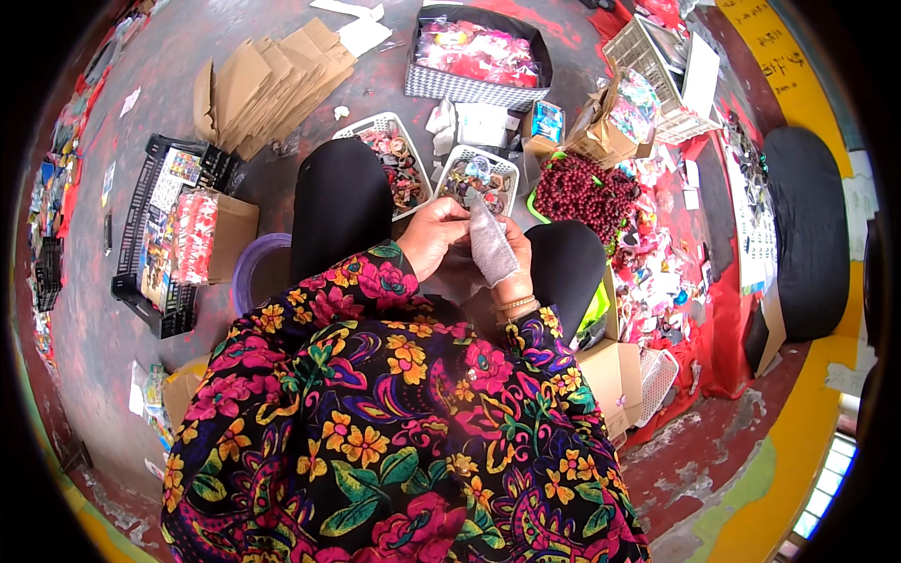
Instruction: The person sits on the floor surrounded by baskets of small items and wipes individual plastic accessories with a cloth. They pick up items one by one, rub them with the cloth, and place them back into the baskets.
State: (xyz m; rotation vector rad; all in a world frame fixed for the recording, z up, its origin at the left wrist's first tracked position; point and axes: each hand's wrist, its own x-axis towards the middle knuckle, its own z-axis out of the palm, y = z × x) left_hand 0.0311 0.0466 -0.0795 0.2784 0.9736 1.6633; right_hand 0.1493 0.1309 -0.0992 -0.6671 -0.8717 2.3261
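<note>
A small pale grey piece of cloth [490,242] hangs over the fingers of my right hand [514,263], which is closed on it. My left hand [432,238] meets it at the cloth's upper edge, thumb and fingers pinched together. Whatever sits between those left fingertips is too small to make out. Just beyond my hands stands a white basket [514,190] of small mixed pieces. A second white basket [424,167], holding dark and reddish bands, is to its left, by my left knee.
Dark red beads [582,195] lie heaped beyond my right knee. Ahead is a checked fabric bin [469,86] of pink packets. Folded cardboard [272,80] leans at the far left, above a black crate [178,324]. A purple tub [246,272] stands beside my left leg.
</note>
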